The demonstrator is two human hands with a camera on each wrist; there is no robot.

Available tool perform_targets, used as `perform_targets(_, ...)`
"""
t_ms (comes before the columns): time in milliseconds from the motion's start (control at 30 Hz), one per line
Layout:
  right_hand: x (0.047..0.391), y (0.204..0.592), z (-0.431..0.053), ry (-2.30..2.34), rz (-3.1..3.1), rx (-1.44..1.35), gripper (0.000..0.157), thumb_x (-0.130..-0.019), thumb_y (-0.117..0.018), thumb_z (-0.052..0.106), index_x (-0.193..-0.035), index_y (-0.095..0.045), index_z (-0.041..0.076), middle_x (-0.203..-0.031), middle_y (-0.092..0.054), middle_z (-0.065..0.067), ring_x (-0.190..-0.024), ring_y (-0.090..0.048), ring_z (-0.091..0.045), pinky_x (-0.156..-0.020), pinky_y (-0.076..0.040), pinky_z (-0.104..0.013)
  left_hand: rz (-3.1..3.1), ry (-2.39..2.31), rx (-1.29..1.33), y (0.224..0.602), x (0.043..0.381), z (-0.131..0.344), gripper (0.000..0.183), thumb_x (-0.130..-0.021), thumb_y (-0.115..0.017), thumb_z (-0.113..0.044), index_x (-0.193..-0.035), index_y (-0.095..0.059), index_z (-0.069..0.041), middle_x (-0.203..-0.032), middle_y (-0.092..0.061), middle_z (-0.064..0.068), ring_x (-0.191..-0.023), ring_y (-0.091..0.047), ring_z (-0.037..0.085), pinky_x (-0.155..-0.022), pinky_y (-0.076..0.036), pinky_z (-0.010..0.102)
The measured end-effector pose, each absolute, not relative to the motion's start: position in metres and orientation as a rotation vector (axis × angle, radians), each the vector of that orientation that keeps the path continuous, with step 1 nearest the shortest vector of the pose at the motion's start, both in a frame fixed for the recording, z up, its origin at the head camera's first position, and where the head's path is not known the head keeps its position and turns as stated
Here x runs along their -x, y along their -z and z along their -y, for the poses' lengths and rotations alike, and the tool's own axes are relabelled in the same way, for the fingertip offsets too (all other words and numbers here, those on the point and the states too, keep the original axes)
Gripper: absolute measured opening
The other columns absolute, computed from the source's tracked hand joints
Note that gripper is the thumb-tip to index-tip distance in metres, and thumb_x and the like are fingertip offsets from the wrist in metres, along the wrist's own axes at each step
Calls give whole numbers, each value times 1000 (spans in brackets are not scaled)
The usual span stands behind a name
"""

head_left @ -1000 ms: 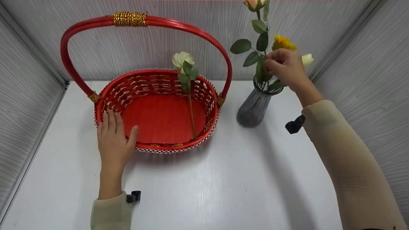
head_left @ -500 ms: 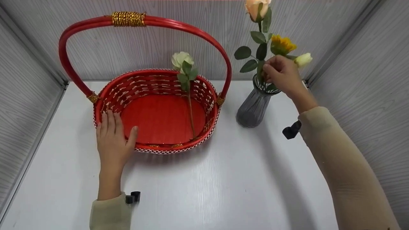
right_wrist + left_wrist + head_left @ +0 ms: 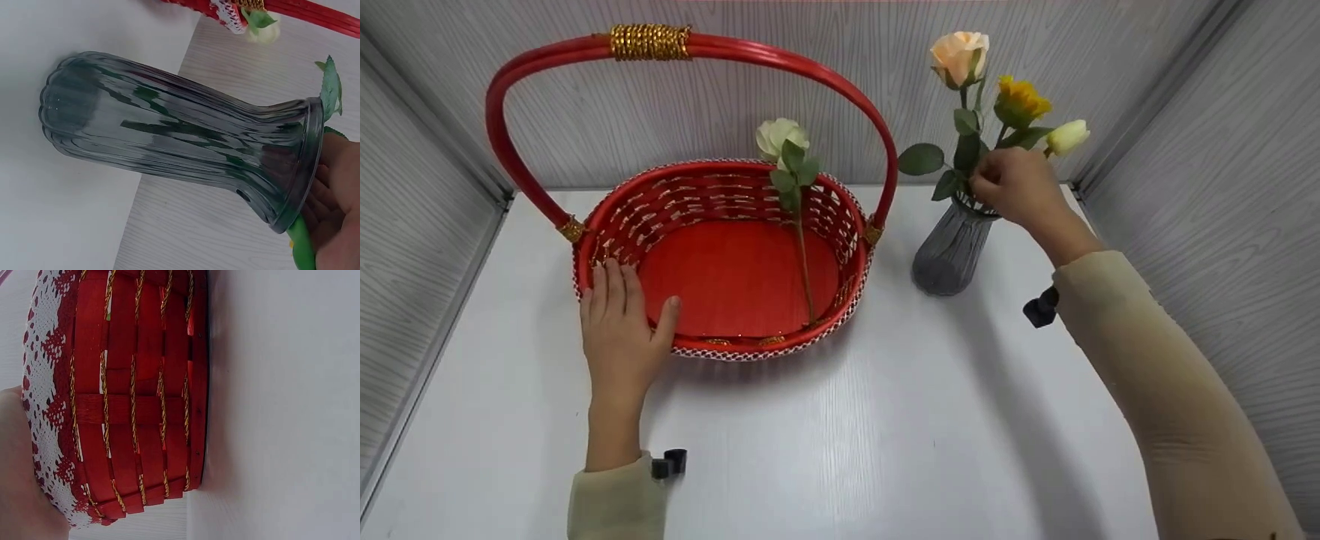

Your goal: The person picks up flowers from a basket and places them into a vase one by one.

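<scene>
My left hand (image 3: 620, 337) lies on the front left rim of a red woven basket (image 3: 739, 277), its fingers straight and its thumb spread. In the left wrist view, the basket's side (image 3: 132, 405) shows gold cord and white-and-red lace trim. My right hand (image 3: 1024, 187) pinches the stem of a peach rose (image 3: 958, 58) just above the mouth of a grey ribbed glass vase (image 3: 951, 251). Green stems show through the vase's glass (image 3: 185, 129) in the right wrist view. A yellow sunflower (image 3: 1020, 103) and a pale yellow tulip (image 3: 1067, 137) also stand in the vase.
A white rose (image 3: 782, 140) leans inside the basket, its bloom above the back rim. The tall red handle (image 3: 795, 64) with gold winding (image 3: 650, 42) arches over the basket. Grey wood-grain panels (image 3: 1207, 210) enclose the white table (image 3: 825, 450) at the back and sides.
My right hand has moved down toward the vase mouth, lowering the peach rose so its bloom is fully in view. My left hand has stayed on the basket rim.
</scene>
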State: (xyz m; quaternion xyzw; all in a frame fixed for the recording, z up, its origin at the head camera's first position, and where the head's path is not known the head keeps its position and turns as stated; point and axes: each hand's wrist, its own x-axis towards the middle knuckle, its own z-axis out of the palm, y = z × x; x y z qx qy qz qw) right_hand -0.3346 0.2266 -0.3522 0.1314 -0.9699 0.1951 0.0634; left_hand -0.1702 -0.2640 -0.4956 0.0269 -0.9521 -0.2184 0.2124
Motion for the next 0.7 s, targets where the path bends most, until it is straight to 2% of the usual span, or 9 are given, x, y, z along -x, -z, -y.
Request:
perform_targets(100, 332, 348, -223, -467, 2955, -380, 21, -92, -57, 14, -86, -73, 1, -74, -66, -13, -63, -53, -24, -56, -42, -35, 2645, 609, -71, 496, 170, 264, 82, -96, -51, -52, -154, -30, 2, -162, -23, 22, -153, -14, 38, -124, -5, 51)
perform_targets(233, 326, 340, -219, -397, 2956, -323, 20, -90, -58, 12, -82, -73, 1, -73, -65, -13, -63, -53, -24, -56, -42, -36, 2647, 617, -68, 496, 170, 265, 82, -96, -50, -53, -154, -30, 2, -163, -21, 21, -153, -14, 39, -124, -4, 51)
perform_targets(400, 313, 333, -217, -437, 2845, -313, 19, -88, -60, 10, -79, -74, 1, -71, -67, -12, -63, -53, -23, -56, -42, -34, 2656, 624, -66, 496, 171, 265, 82, -96, -50, -53, -154, -29, 2, -163, -21, 22, -153, -12, 38, -124, -3, 51)
perform_targets(700, 284, 340, -199, -667, 2665, -371, 17, -89, -63, 13, -86, -78, 6, -76, -72, -7, -64, -58, -16, -60, -46, -26, 2660, 628, -63, 497, 171, 266, 81, -96, -50, -51, -154, -29, 1, -162, -23, 22, -153, -12, 38, -124, -2, 51)
